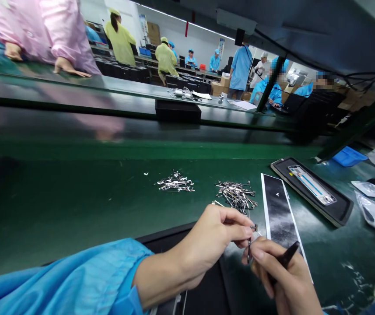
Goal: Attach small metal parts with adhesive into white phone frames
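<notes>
Left hand (212, 234) pinches a thin strip (249, 251), right hand (284, 280) clasps a tapered black stick (289, 255), above a glossy green table (75, 197) in a workroom (203, 37)

The left hand (218, 234) and right hand (281, 271) pinch close together.

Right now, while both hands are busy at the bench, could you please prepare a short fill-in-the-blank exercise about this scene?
1. Of the left hand and the right hand, only the ____ one grips a slender dark tool.
2. The small loose parts lie in ____ piles on the green tabletop.
3. The sleeve on the left arm is ____.
4. The long black sheet has ____ edges.

Missing words: right; two; blue; white.
</notes>
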### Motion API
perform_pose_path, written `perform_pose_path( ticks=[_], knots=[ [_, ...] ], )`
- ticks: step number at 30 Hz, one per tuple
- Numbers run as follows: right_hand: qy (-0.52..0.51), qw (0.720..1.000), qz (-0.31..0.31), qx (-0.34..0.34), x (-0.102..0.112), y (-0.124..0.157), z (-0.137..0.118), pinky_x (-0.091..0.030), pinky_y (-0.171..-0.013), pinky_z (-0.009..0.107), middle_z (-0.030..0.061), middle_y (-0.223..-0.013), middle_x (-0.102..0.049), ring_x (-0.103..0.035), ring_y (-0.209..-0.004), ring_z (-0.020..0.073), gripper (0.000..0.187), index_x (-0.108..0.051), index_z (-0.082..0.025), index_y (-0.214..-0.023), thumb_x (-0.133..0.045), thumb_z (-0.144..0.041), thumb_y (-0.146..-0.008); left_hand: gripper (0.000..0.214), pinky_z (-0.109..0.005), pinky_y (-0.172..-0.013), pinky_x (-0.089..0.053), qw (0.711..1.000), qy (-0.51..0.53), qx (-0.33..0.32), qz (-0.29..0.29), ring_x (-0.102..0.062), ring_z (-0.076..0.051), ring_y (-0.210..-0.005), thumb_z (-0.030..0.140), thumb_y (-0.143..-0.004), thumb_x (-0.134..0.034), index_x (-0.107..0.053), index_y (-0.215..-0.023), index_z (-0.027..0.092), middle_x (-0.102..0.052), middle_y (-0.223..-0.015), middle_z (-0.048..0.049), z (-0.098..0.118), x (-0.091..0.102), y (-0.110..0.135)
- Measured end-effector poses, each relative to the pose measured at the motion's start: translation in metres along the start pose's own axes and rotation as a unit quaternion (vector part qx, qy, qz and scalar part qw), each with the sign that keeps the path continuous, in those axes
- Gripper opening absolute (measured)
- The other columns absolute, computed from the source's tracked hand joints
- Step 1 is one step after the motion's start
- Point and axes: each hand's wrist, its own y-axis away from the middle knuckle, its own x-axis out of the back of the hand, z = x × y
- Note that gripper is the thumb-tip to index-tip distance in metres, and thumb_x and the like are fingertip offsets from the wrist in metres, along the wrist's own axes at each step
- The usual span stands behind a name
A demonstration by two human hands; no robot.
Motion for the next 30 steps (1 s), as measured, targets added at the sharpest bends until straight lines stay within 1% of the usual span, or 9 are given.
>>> perform_pose_path(
  ticks=[7, 10, 13, 17, 20, 22, 25, 27, 30],
  knots=[
    [-0.039, 0.998, -0.036, -0.027, 0.007, 0.002, 0.003, -0.027, -0.048, 0.026, 0.0024, -0.048, -0.055, -0.032, -0.035, 0.0048, 0.028, -0.066, -0.016, -0.062, -0.065, -0.043, -0.065, 0.003, -0.020, -0.056, -0.038, 1.000, -0.005, 0.006, 0.010, -0.049, -0.010, -0.055, 0.008, -0.065, -0.060, -0.063, -0.066, 0.007, -0.055, -0.054, -0.0003, 0.000, -0.004, 0.001],
    [-0.046, 0.997, -0.047, -0.037, 0.006, 0.003, 0.001, -0.022, -0.043, 0.025, 0.0000, -0.040, -0.047, -0.033, -0.035, 0.0065, 0.027, -0.067, -0.016, -0.063, -0.064, -0.043, -0.065, 0.004, -0.021, -0.056, -0.038, 1.000, -0.003, 0.006, 0.003, -0.049, -0.010, -0.055, 0.009, -0.066, -0.059, -0.063, -0.066, 0.008, -0.054, -0.054, -0.0002, -0.001, -0.005, 0.000],
    [-0.027, 0.999, -0.016, -0.034, 0.004, 0.005, 0.000, -0.012, -0.041, 0.024, 0.0026, -0.053, -0.054, -0.032, -0.036, 0.0046, 0.029, -0.065, -0.016, -0.059, -0.067, -0.044, -0.061, 0.004, -0.022, -0.058, -0.038, 1.000, -0.019, 0.004, 0.007, -0.049, -0.010, -0.057, 0.010, -0.066, -0.059, -0.063, -0.068, 0.008, -0.054, -0.056, 0.0001, -0.003, -0.006, -0.001],
    [0.054, 0.997, 0.038, 0.033, 0.011, 0.008, 0.001, -0.014, -0.042, 0.024, -0.0002, -0.059, -0.050, -0.031, -0.042, 0.0042, 0.025, -0.060, -0.017, -0.056, -0.063, -0.040, -0.066, 0.017, -0.025, -0.066, -0.039, 0.983, -0.179, -0.043, 0.021, -0.051, -0.014, -0.069, 0.016, -0.070, -0.059, -0.064, -0.085, 0.011, -0.060, -0.075, -0.0029, -0.005, 0.000, 0.000],
    [0.194, 0.970, -0.010, 0.144, 0.028, 0.012, -0.002, -0.026, -0.048, 0.023, -0.0019, -0.058, -0.045, -0.037, -0.050, 0.0075, 0.023, -0.051, -0.018, -0.057, -0.052, -0.030, -0.076, 0.025, -0.030, -0.075, -0.037, 0.920, -0.355, -0.166, 0.016, -0.050, -0.018, -0.083, 0.023, -0.076, -0.056, -0.061, -0.099, 0.016, -0.059, -0.093, -0.0041, -0.004, 0.004, 0.004],
    [0.304, 0.930, -0.104, 0.178, 0.039, 0.016, -0.005, -0.031, -0.051, 0.021, -0.0020, -0.060, -0.045, -0.042, -0.054, 0.0088, 0.019, -0.047, -0.019, -0.061, -0.045, -0.022, -0.080, 0.017, -0.033, -0.081, -0.034, 0.851, -0.458, -0.251, -0.055, -0.047, -0.021, -0.092, 0.022, -0.079, -0.054, -0.062, -0.093, 0.018, -0.058, -0.097, -0.0047, -0.006, 0.004, 0.008],
    [0.420, 0.860, -0.209, 0.199, 0.050, 0.024, -0.002, -0.034, -0.052, 0.020, -0.0002, -0.066, -0.048, -0.047, -0.058, 0.0094, 0.014, -0.048, -0.018, -0.068, -0.041, -0.014, -0.080, 0.016, -0.036, -0.085, -0.031, 0.744, -0.568, -0.305, -0.174, -0.046, -0.022, -0.090, 0.013, -0.079, -0.049, -0.063, -0.075, 0.019, -0.060, -0.090, -0.0053, -0.017, -0.004, 0.008],
    [0.448, 0.841, -0.195, 0.233, 0.051, 0.030, 0.007, -0.032, -0.049, 0.019, -0.0007, -0.064, -0.046, -0.045, -0.055, 0.0083, 0.017, -0.047, -0.018, -0.066, -0.041, -0.014, -0.081, 0.015, -0.037, -0.086, -0.030, 0.717, -0.589, -0.307, -0.211, -0.047, -0.021, -0.082, 0.012, -0.074, -0.051, -0.061, -0.065, 0.020, -0.060, -0.077, -0.0042, -0.031, -0.011, 0.004],
    [0.433, 0.851, -0.120, 0.273, 0.050, 0.037, 0.022, -0.028, -0.046, 0.019, -0.0022, -0.059, -0.041, -0.040, -0.050, 0.0069, 0.025, -0.045, -0.019, -0.061, -0.037, -0.017, -0.084, 0.014, -0.037, -0.088, -0.030, 0.711, -0.582, -0.308, -0.247, -0.047, -0.019, -0.071, 0.011, -0.065, -0.058, -0.056, -0.054, 0.020, -0.057, -0.062, -0.0021, -0.050, -0.019, -0.004]
  ],
)
